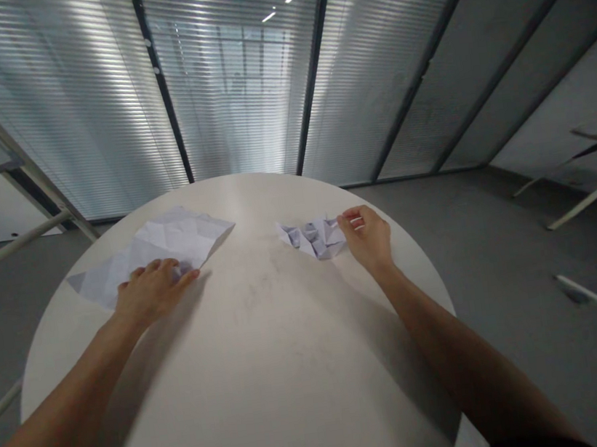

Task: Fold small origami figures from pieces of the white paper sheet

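Observation:
On the left of the round white table [270,344] lies a large creased sheet of white paper [184,231]. My left hand [150,290] rests on its near edge, fingers spread out and the palm down. Right of the table's middle is a smaller piece of folded white paper [316,236] with several raised folds and pockets. Its right end is pinched between the thumb and fingers of my right hand [369,237]. The folded piece sits at the tabletop; whether its right end is lifted I cannot tell.
Behind the table stands a glass wall with blinds [238,99] and dark frame posts. Pale metal frame bars [10,250] rise close to the table's left edge. Light-coloured furniture legs [585,203] stand on the grey floor [477,244] at the right.

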### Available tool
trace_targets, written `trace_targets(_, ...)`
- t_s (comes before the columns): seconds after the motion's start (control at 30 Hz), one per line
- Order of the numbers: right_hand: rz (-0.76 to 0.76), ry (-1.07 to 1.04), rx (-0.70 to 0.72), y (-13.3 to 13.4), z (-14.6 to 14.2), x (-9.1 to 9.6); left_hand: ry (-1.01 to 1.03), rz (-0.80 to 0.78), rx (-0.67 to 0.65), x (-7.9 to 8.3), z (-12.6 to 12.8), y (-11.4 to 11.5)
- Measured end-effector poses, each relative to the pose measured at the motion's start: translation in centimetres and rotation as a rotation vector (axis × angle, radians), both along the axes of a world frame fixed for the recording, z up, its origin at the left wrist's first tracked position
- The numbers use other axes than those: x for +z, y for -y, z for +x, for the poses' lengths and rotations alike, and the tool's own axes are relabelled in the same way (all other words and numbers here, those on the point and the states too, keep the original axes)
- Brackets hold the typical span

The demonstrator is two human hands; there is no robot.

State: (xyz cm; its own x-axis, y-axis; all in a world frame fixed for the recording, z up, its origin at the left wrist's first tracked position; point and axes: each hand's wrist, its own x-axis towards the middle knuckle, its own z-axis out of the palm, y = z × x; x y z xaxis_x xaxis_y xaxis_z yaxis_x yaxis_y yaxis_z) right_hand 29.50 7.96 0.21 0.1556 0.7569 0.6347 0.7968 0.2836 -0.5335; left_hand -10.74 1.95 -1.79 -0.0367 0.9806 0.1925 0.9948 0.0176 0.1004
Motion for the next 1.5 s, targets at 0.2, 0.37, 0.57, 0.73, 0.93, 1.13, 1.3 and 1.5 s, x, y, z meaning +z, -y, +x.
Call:
trace_targets(0.2, 0.134, 0.087, 0.309, 2.3, -3.0, 1.1, 0.048, -0.042, -0.111, 0.3, 3.2, 1.4)
trace_targets(0.37, -0.122, 0.403, 0.829, 4.6, -6.4, 0.3, 0.252, -0.145, -0.326, 2.7, 5.3, 3.6)
trace_targets(0.57, -0.355, 0.606, 1.077, 5.9, -7.9, -0.8, 0.279, -0.031, -0.543, 3.7, 0.8, 3.6)
trace_targets(0.73, -0.308, 0.672, 1.094, 5.8, -8.7, -1.2, 0.204, -0.096, -0.663, 1.5, -0.8, 2.8)
trace_targets(0.93, -0.139, 0.874, 1.075, 5.6, -9.5, -1.8, 0.078, -0.149, -0.698, 0.3, -0.3, 3.2)
trace_targets(1.13, -0.225, 0.872, 1.13, 6.6, -8.6, -1.4, -0.047, -0.167, -0.682, 1.2, 0.3, 3.9)
trace_targets(1.3, -0.334, 0.631, 1.152, 7.9, -8.1, -0.7, -0.038, -0.133, -0.678, 1.3, 0.4, 3.8)
trace_targets(1.5, -0.252, 0.529, 1.095, 8.0, -8.4, -1.0, -0.009, -0.116, -0.704, 0.7, -0.2, 3.2)
